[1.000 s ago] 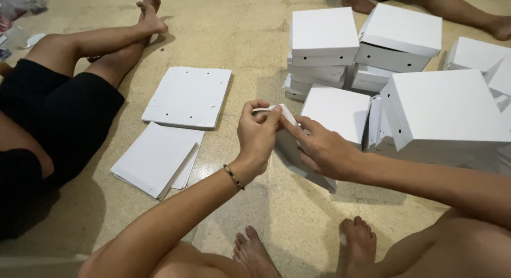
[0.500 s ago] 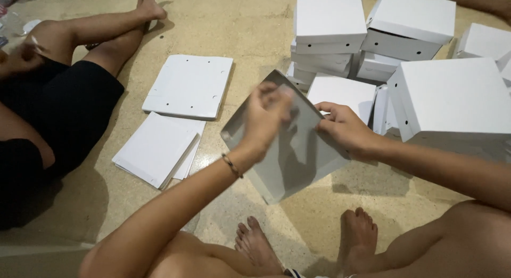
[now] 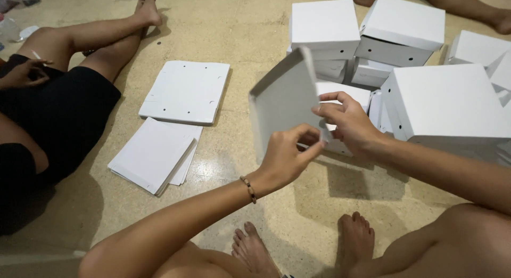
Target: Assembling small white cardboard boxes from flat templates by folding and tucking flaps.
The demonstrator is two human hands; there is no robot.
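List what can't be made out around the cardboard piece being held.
- Head view: far face of the grey cardboard piece is turned away.
- Left hand and right hand cover its lower right corner.
- Folded white boxes behind are partly hidden; the rightmost are cut off by the frame edge.

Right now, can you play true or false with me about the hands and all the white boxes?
1. Both hands hold a grey sheet of cardboard. True: left hand and right hand grip its lower edge.
2. The cardboard lies flat on the floor. False: it is lifted up, tilted.
3. Finished white boxes are stacked on the right. True.
4. The flat white sheets sit on a table. False: they lie on the floor.
5. The left wrist wears a bracelet. True.
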